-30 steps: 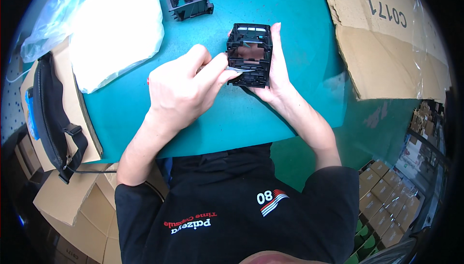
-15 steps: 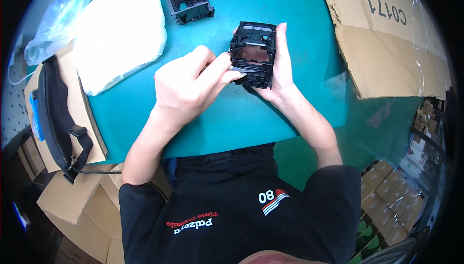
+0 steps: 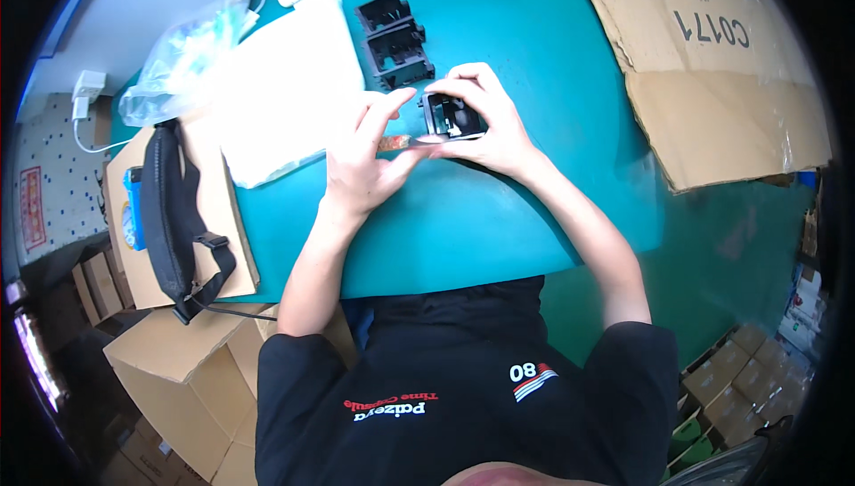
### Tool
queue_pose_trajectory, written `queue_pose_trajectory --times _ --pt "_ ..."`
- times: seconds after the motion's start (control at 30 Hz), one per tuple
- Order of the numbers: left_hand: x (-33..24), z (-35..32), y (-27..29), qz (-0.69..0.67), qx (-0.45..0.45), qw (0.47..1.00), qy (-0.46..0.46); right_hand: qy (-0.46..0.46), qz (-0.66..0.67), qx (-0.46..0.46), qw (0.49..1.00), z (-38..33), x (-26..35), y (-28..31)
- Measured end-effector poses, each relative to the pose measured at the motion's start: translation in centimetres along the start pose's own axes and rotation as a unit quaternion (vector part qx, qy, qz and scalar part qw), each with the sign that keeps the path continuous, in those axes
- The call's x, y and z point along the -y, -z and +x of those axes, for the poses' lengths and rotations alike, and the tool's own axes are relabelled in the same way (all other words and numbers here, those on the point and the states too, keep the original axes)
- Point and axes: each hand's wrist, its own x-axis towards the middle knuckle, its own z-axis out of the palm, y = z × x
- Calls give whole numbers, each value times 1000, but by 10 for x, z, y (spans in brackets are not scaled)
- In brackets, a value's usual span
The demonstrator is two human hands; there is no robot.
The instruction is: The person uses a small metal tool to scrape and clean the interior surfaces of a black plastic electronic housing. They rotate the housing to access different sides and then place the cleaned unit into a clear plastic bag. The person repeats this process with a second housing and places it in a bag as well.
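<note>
Housing (image 3: 455,119), blk plastic, was in my R hand (image 3: 499,130) over the bench (image 3: 445,237); couldn't tell if it touched down. R fingers pinched it, index arched over the top, thumb below. L hand (image 3: 361,161) was just beside, index spread up, w/ a slim reddish-tan tool (image 3: 393,142) between index & thumb; couldn't tell how firmly L fingers had it. Step in hand, prob.: tool work at the housing's near edge. Next move, imo, called for a steady R hold & thumbs clear of the tip. More blk parts (image 3: 398,50) lay just beyond.
</note>
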Motion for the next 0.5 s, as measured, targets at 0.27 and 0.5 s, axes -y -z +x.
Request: queue_pose_trajectory --times 0.27,0.5 --pt "20 11 25 81 -50 994 44 101 -88 -1 991 52 -28 -18" --pt "34 -4 23 121 130 984 -15 106 -136 -8 985 86 -46 -20"
